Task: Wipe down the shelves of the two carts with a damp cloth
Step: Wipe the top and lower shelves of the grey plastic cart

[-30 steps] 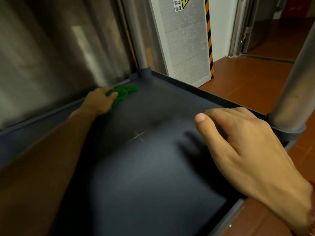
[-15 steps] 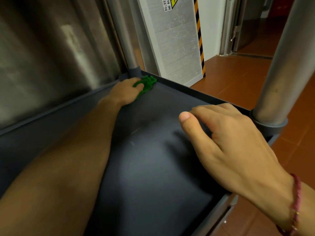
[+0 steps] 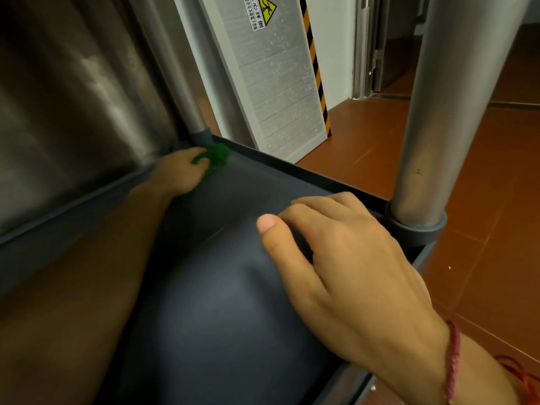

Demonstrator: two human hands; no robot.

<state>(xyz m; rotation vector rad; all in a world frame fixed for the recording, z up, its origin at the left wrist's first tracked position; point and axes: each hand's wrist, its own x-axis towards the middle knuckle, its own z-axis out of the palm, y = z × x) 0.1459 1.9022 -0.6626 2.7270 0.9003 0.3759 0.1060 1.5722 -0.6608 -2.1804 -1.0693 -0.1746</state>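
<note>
A dark grey cart shelf (image 3: 222, 302) with a raised rim fills the lower view. My left hand (image 3: 179, 172) reaches to the shelf's far corner and grips a bunched green cloth (image 3: 217, 155), pressed against the shelf surface beside the rear post. My right hand (image 3: 344, 267) hovers over or rests on the near right part of the shelf, fingers loosely bent and holding nothing; contact with the shelf is unclear.
Two metal cart posts rise from the shelf corners, one at the far corner (image 3: 172, 71) and one at the right (image 3: 447, 112). A steel wall (image 3: 58, 97) runs along the left. A white panel (image 3: 277, 77) with a warning sticker stands behind, on red floor tiles (image 3: 482, 229).
My left hand has slid the green cloth along the far edge of the shelf into the back corner by the post. My right hand has stayed over the shelf's right side.
</note>
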